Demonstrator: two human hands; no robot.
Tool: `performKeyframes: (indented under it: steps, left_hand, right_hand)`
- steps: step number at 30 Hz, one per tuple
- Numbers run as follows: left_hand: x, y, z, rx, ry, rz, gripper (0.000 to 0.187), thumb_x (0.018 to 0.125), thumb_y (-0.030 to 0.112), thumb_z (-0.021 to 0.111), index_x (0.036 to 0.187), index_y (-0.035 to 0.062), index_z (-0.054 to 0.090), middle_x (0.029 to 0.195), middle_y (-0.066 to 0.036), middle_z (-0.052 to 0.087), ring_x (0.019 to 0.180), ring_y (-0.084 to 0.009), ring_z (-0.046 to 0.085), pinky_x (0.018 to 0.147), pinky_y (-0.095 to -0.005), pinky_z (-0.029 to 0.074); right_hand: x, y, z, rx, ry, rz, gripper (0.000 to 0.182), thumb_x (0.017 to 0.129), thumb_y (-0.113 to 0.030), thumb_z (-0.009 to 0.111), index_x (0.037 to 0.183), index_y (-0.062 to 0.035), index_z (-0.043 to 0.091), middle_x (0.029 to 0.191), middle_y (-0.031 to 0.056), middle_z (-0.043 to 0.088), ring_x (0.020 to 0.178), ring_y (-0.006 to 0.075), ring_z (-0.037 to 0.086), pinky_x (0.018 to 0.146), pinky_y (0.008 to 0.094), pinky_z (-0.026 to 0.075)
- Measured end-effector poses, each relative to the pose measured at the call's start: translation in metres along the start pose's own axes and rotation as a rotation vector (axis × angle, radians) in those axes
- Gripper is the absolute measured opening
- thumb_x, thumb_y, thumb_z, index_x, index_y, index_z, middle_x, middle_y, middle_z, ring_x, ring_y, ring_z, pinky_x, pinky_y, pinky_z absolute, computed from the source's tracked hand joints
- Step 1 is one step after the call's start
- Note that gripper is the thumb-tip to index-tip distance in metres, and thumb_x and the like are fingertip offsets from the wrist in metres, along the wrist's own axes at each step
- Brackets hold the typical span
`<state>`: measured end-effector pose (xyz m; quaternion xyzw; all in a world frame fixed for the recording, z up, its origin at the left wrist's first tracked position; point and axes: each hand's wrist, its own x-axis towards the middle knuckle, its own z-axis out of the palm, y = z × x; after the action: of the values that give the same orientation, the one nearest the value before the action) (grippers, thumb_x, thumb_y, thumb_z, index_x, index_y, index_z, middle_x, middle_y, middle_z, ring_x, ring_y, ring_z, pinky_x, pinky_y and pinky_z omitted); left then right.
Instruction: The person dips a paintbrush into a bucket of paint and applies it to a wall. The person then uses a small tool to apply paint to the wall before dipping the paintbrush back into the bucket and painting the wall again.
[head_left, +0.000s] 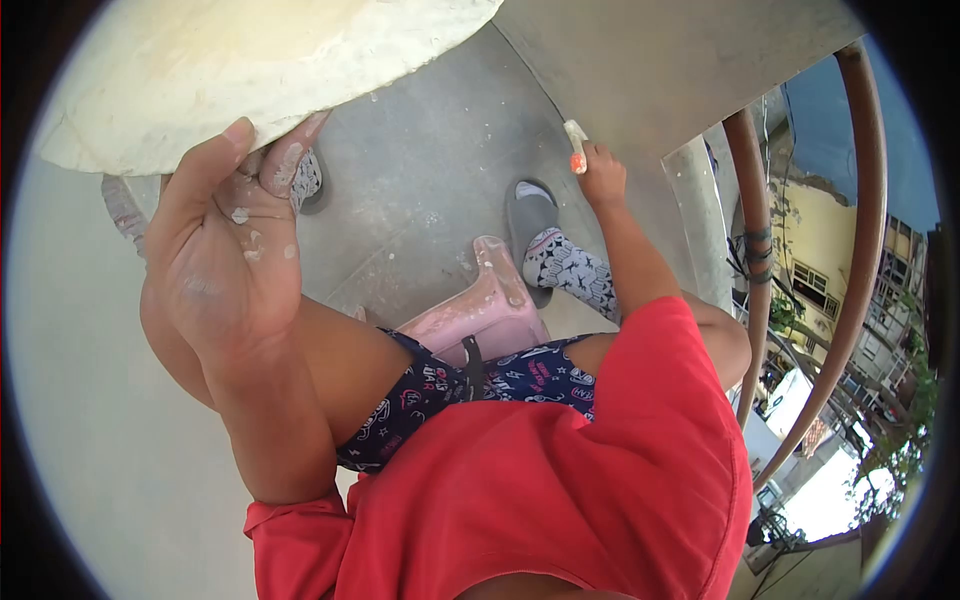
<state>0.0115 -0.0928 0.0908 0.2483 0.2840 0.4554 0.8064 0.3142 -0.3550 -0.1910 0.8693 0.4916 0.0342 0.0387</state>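
Observation:
My left hand (pixel 225 250) grips the edge of a large cream-white round board (pixel 250 70), thumb on top and fingers underneath; white paste is smeared on the fingers and palm. My right hand (pixel 603 175) is stretched out low and shut on a small scraper (pixel 576 148) with an orange handle and a pale blade. The blade touches the grey wall (pixel 660 60) near its foot. I sit on a pink stool (pixel 490 310) in a red shirt and patterned shorts.
The grey concrete floor (pixel 430 180) is speckled with white spots. My feet wear patterned socks and grey slippers (pixel 528 215). On the right a rust-brown metal railing (pixel 860 250) runs along an open edge, with buildings far below. A pale wall (pixel 90 400) fills the left.

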Motion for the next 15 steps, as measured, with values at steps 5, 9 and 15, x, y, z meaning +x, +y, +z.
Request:
performKeyframes:
  steps: [5, 9, 15]
  left_hand:
    - [0.000, -0.004, 0.001, 0.070, 0.079, 0.006, 0.029, 0.079, -0.007, 0.047, 0.109, -0.0070, 0.048, 0.107, -0.015, 0.055, 0.102, -0.0295, 0.055, 0.091, -0.0496, 0.045]
    - [0.000, -0.004, 0.001, 0.044, 0.056, -0.004, 0.026, 0.079, -0.007, 0.048, 0.105, -0.0066, 0.050, 0.104, -0.013, 0.056, 0.100, -0.0270, 0.056, 0.090, -0.0502, 0.045]
    - [0.000, -0.007, -0.001, 0.107, 0.050, 0.009, 0.025, 0.079, -0.006, 0.049, 0.104, -0.0056, 0.050, 0.100, -0.013, 0.057, 0.098, -0.0262, 0.057, 0.088, -0.0480, 0.047]
  right_hand:
    - [0.004, 0.024, -0.029, -0.066, -0.042, 0.087, 0.019, 0.070, -0.012, 0.062, 0.088, -0.0101, 0.057, 0.077, 0.0083, 0.055, 0.069, 0.0286, 0.061, 0.055, 0.0396, 0.051]
    - [-0.005, 0.013, -0.072, 0.041, 0.274, 0.123, 0.024, 0.069, -0.014, 0.066, 0.091, -0.0099, 0.060, 0.074, 0.0086, 0.053, 0.063, 0.0289, 0.058, 0.053, 0.0399, 0.048]
    - [-0.013, -0.003, -0.002, -0.006, -0.012, -0.008, 0.013, 0.073, -0.012, 0.058, 0.086, -0.0080, 0.057, 0.076, 0.0089, 0.055, 0.067, 0.0287, 0.061, 0.054, 0.0392, 0.051]
